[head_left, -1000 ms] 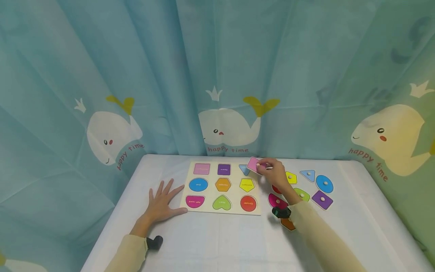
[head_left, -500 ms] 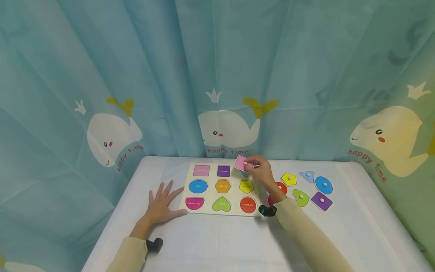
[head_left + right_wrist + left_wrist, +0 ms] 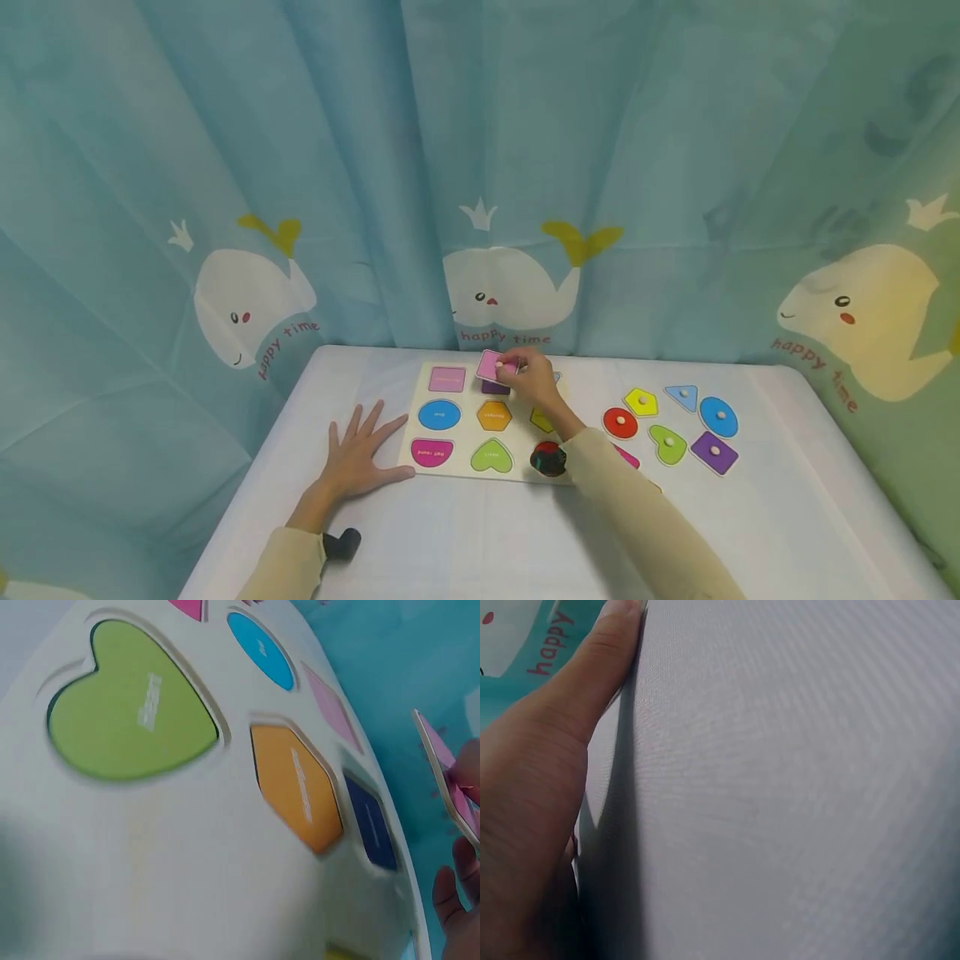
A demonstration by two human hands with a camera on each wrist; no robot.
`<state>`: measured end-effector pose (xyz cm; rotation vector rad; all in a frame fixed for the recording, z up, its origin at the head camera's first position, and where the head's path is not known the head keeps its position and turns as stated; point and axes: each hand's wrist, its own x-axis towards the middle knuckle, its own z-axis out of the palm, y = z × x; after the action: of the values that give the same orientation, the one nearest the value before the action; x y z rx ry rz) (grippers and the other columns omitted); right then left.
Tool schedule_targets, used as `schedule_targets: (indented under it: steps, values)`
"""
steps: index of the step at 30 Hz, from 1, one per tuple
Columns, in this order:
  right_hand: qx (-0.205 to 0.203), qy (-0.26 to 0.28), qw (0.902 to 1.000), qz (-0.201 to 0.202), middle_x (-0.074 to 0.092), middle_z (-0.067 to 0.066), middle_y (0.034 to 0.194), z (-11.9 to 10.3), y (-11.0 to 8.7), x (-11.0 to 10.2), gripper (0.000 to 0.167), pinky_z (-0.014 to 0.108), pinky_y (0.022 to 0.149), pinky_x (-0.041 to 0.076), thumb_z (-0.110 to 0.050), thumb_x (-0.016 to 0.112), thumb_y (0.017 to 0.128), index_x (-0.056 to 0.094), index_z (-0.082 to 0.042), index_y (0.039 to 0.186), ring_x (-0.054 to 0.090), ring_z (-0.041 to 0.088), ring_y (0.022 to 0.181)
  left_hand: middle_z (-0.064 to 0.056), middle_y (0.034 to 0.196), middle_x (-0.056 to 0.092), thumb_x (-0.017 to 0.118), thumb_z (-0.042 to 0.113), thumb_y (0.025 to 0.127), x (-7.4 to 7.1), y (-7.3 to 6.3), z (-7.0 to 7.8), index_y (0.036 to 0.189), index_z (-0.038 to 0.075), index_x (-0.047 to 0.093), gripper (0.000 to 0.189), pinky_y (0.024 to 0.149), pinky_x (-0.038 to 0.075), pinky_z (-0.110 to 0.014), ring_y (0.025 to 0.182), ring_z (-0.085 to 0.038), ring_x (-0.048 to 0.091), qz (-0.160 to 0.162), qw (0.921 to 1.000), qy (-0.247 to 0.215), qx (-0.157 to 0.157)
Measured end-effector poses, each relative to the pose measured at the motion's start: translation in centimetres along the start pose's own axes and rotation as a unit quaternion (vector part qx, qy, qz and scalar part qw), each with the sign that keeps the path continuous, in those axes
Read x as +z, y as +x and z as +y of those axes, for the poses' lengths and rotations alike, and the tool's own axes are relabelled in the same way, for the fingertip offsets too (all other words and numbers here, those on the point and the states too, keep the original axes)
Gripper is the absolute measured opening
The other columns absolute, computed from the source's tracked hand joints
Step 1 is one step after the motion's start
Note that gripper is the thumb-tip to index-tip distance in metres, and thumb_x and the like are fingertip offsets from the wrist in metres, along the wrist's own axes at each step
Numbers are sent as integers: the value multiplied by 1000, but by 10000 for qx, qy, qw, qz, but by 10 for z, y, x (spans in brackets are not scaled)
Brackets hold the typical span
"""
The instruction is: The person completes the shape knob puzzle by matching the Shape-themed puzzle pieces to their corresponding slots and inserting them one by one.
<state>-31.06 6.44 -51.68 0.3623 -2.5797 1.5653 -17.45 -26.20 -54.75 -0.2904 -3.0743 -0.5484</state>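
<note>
My right hand (image 3: 534, 380) pinches the small knob of a pink rectangle puzzle piece (image 3: 489, 365), holding it tilted above the far edge of the shape puzzle board (image 3: 465, 427). Below the piece, the purple square recess (image 3: 495, 388) is partly covered. To its left lies the pink rectangle recess (image 3: 447, 379). In the right wrist view the pink piece (image 3: 444, 769) stands off the board at the right edge. My left hand (image 3: 356, 454) rests flat on the table with fingers spread, its fingertips at the board's left edge.
Several knobbed pieces lie right of the board, among them a red circle (image 3: 620, 423), yellow pentagon (image 3: 641, 402), green heart (image 3: 667, 446), blue oval (image 3: 718, 417) and purple square (image 3: 714, 452). A whale-print curtain (image 3: 510, 167) hangs behind the white table (image 3: 450, 533).
My right hand has carried the pink rectangle piece leftward, from above the triangle recess to above the purple square recess. The left hand has stayed in place.
</note>
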Motion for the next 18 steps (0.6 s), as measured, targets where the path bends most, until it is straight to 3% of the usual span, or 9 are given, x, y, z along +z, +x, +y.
schedule_targets:
  steps: [9,13,18]
  values:
    - [42,-116,9992,-368,65,10,112,-16,15,41,13,38,89,55,-15,76,92,77,-8,102,56,25,99,-16,169,22,75,72,75,-2,1,1,155,26,49,95,112,-3,-80,154,-52,6,-56,10000,-24,-45]
    - [-89,-162,9983,-558,67,11,113,-19,21,57,12,42,94,50,-12,76,91,78,-6,101,55,27,102,-16,169,22,74,73,75,-4,1,2,155,27,47,96,113,-2,-80,154,-51,5,-104,9999,32,-85]
    - [-160,-610,9958,-659,70,10,115,-21,26,73,13,46,99,44,-15,77,90,80,-8,101,54,27,108,-16,169,23,73,73,76,-5,0,3,156,28,46,96,113,-1,-80,154,-52,6,-105,9999,57,-76]
